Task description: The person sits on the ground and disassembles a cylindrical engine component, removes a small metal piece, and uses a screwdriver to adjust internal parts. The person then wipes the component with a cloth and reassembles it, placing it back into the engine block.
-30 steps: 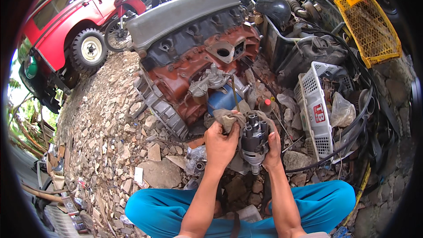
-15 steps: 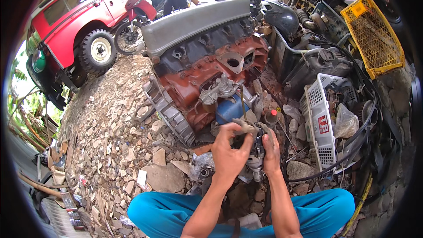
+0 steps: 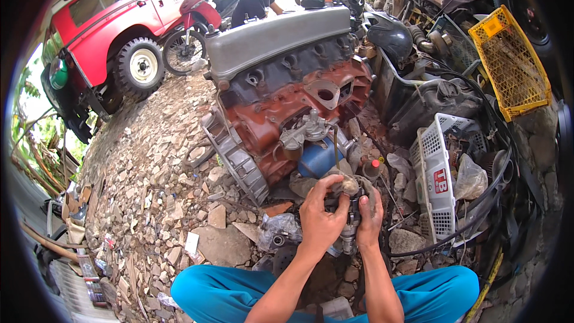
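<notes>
Between my hands is a slim metal engine part (image 3: 349, 236), probably a distributor, with its narrow end pointing down towards me. My right hand (image 3: 369, 221) is closed round its right side. The fingers of my left hand (image 3: 323, 212) curl at the upper end, pinching a dirty tan rag (image 3: 349, 187) against it. The part's top is mostly hidden by fingers and cloth. Just beyond stands a large engine block (image 3: 257, 122), rust-red with a grey valve cover (image 3: 281, 42). A blue oil filter (image 3: 320, 158) sits low on its near side.
Broken stones (image 3: 155, 185) cover the ground. To the right are a white plastic crate (image 3: 439, 203), a yellow crate (image 3: 508, 66), a black hose (image 3: 472, 218) and a red-capped bottle (image 3: 372, 170). Behind the engine, a person (image 3: 254, 6) is near a motorbike (image 3: 191, 24) and a red vehicle (image 3: 113, 30).
The view has shifted, so the scene sits slightly lower and to the right. My left fingers and the rag have moved a little over the part's top; my right hand keeps its grip.
</notes>
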Demonstrator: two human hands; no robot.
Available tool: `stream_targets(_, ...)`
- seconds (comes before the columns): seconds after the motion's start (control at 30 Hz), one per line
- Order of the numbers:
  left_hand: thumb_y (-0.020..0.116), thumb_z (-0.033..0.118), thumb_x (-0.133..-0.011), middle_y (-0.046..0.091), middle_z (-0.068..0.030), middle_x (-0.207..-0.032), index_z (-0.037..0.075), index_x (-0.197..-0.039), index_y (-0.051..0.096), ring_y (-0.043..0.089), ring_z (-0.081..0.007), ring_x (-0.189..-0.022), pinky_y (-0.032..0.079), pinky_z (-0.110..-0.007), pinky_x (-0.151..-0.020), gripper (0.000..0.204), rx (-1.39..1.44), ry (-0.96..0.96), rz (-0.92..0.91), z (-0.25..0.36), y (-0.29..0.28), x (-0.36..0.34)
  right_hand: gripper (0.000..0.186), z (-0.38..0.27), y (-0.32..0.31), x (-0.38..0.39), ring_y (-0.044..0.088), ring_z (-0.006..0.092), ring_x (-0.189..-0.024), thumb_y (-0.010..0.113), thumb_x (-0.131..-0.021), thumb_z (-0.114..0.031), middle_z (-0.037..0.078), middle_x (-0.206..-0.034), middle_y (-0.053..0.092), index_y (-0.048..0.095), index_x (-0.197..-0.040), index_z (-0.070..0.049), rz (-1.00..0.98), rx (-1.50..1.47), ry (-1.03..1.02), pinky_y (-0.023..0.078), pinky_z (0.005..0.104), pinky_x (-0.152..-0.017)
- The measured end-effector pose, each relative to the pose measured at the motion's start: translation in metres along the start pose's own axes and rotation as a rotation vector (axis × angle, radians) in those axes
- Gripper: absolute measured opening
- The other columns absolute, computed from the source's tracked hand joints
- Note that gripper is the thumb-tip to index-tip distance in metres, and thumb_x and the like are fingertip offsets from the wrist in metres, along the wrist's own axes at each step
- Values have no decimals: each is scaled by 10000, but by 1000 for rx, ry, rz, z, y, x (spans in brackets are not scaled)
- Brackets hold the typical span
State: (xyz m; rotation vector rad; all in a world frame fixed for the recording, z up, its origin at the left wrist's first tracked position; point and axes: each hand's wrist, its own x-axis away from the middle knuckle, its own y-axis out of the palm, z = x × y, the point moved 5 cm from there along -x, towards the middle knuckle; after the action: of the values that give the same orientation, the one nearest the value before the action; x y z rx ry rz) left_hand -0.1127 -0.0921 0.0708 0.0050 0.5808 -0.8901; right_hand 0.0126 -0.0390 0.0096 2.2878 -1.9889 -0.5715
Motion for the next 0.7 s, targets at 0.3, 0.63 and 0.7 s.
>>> stream_targets(0.3, 686, -24, -869, 660, -79, -1076, 38, -1168, 517, 641, -108, -883, 504, -229, -749, 349, 123, -179, 3, -14, -2, -4, 475, 10, 2, -1, 549, 146, -1066, 652, -940, -350, 68, -1149, 620, 580, -1246, 6, -88, -20, 88, 415, 305, -972)
stream_targets(0.63, 526, 441, -1016, 653, -58, -924, 147, -842, 579, 651, -195, -878, 533, -334, -768, 346, 1414, -683, 134, -78, 8, 5, 550, 36, -6, -2, 611, 140, -997, 538, -985, -510, 68, -1110, 642, 587, -1228, -19, -30, -289, 332, 485, 297, -888)
stream_targets(0.7, 557, 480, -983, 668, -78, -943, 167, -803, 569, 668, -271, -910, 554, -403, -787, 361, 1481, -743, -11, -103, -1, 5, 586, 31, 2, -3, 644, 152, -954, 508, -986, -552, 72, -1083, 662, 580, -1238, -28, -21, -385, 396, 524, 314, -837)
